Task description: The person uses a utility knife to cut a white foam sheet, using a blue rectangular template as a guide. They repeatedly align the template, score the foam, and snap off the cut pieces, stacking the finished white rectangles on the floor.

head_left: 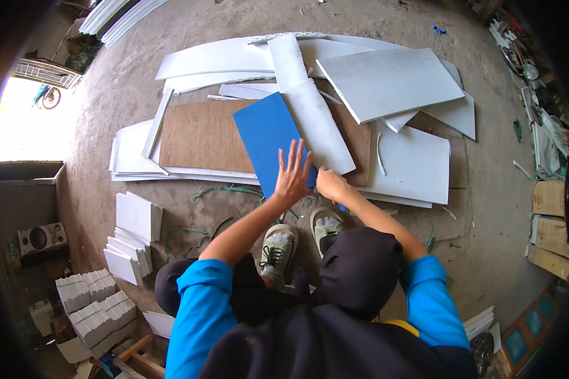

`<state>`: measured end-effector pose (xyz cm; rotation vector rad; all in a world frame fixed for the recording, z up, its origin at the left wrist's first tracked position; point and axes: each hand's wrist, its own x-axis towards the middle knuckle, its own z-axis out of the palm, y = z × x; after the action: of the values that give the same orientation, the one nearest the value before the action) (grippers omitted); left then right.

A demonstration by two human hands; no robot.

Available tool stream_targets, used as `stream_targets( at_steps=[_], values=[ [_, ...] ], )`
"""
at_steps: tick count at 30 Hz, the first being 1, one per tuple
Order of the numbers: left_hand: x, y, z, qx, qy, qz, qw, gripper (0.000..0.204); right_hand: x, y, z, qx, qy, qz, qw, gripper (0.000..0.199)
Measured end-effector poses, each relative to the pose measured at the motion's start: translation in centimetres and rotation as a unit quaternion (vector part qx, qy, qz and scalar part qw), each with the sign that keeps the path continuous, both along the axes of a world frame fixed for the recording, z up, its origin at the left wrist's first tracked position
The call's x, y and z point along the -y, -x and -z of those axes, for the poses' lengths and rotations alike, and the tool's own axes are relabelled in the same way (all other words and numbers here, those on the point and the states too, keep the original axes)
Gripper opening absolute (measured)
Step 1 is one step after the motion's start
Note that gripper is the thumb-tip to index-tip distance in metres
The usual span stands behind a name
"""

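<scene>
My left hand [292,173] lies flat with fingers spread on a blue rectangular board [267,136]. My right hand [332,185] is closed at the board's near right edge. A small blue handle end [342,207] sticks out below that fist; the rest of this tool is hidden by my fingers. Partly under the blue board is a long white foam-like strip [320,126]. A larger brown board [203,136] lies beneath both, on top of white sheets [417,164].
A big white panel [392,82] rests tilted at the far right of the pile. Cut white pieces [133,218] and strapped white stacks [98,306] stand at the left. Green strap scraps [224,189] lie before my shoes [276,256]. Cardboard boxes [550,230] line the right side.
</scene>
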<state>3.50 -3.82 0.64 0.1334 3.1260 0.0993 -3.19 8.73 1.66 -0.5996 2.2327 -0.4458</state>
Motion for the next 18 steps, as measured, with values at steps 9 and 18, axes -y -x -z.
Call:
stream_targets(
  at_steps=[9, 18],
  values=[
    [1.9, 0.9, 1.2, -0.020, -0.085, -0.033, 0.996, 0.095, 1.3, 1.7, 0.9, -0.058, 0.047, -0.013, 0.997, 0.021],
    [2.3, 3.2, 1.3, -0.029, -0.073, -0.085, 0.993, 0.094, 3.2, 4.6, 1.5, -0.025, 0.029, -0.010, 0.999, 0.024]
  ],
)
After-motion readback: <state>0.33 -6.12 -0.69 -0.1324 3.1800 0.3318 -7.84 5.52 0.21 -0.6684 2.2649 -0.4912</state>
